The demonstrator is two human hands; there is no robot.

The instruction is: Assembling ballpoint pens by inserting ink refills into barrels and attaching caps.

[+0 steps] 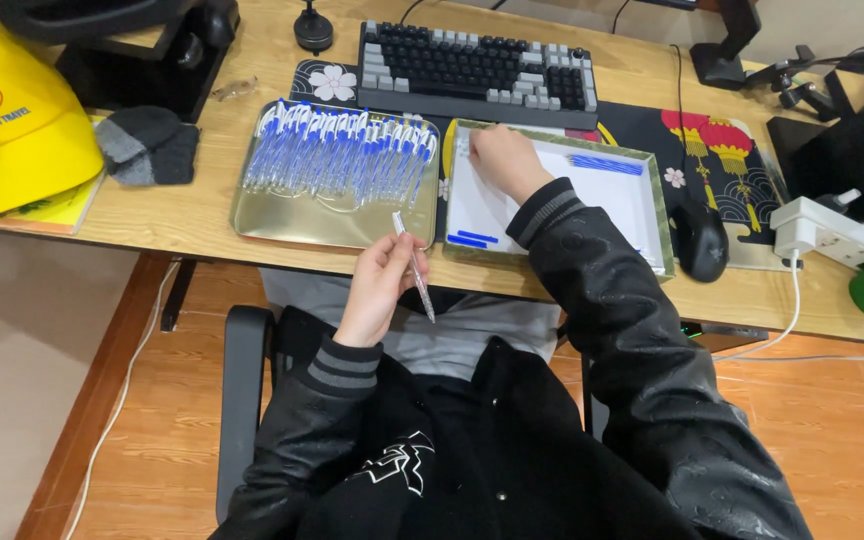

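Fingers of the left hand [384, 272] clamp a clear pen barrel [414, 267], held tilted just in front of the desk edge [202, 222]. The right hand [503, 160] reaches into the white tray [642, 195], fingers bunched together at its far-left corner; whether they grip anything cannot be told. Blue-capped pens [347, 150] fill the gold tray [292, 222] beside it, below the keyboard [477, 62].

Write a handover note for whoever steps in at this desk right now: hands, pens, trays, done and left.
Left hand: holds one clear pen barrel above the lap.
Right hand: reaching into the white tray's upper left corner; what it grips cannot be seen.
White tray: a few blue caps and blue refills.
Gold tray: a row of blue-capped pens, apparently finished.
Left: the held pen, plus the loose parts.
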